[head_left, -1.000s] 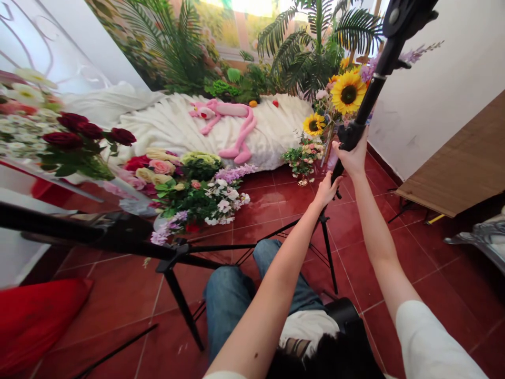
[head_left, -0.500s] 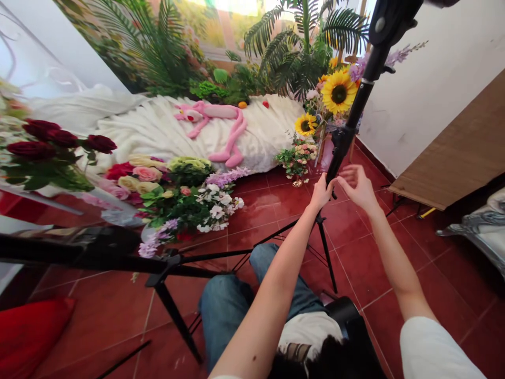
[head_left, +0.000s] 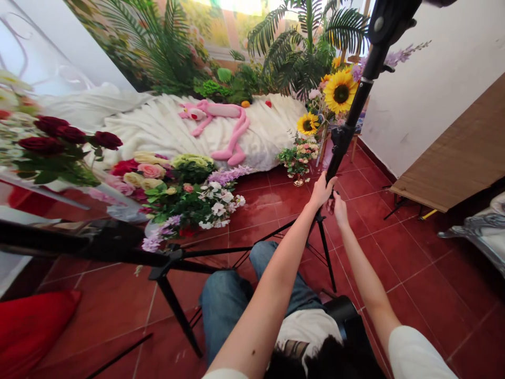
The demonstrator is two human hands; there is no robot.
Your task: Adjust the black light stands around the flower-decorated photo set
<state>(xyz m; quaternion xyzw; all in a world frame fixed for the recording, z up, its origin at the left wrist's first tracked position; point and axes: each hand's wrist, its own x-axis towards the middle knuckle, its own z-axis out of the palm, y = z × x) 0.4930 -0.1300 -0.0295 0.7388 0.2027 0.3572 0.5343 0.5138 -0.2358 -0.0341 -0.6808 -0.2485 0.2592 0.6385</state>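
My left hand [head_left: 321, 190] is wrapped round the black pole of a tripod stand [head_left: 355, 105] that rises slanting to the upper right. Just beside it, my right hand [head_left: 339, 209] is closed at a small black knob [head_left: 335, 193] on the pole's right side. The fingertips of that hand are partly hidden. Below both hands the stand's legs [head_left: 325, 252] spread over the red tiled floor. The upper end of the stand runs out of the picture.
A second black stand [head_left: 114, 247] crosses the left side, its legs near my knees. Artificial flowers [head_left: 193, 200] stand ahead, before a pink plush toy [head_left: 232, 137] on white cloth [head_left: 272, 131]. Sunflowers [head_left: 340, 92] are behind the pole. A brown board [head_left: 445, 163] leans at right.
My right hand has moved left and down from open fingers beside the pole to close at its knob. My left hand keeps its hold on the pole. The view has shifted slightly.
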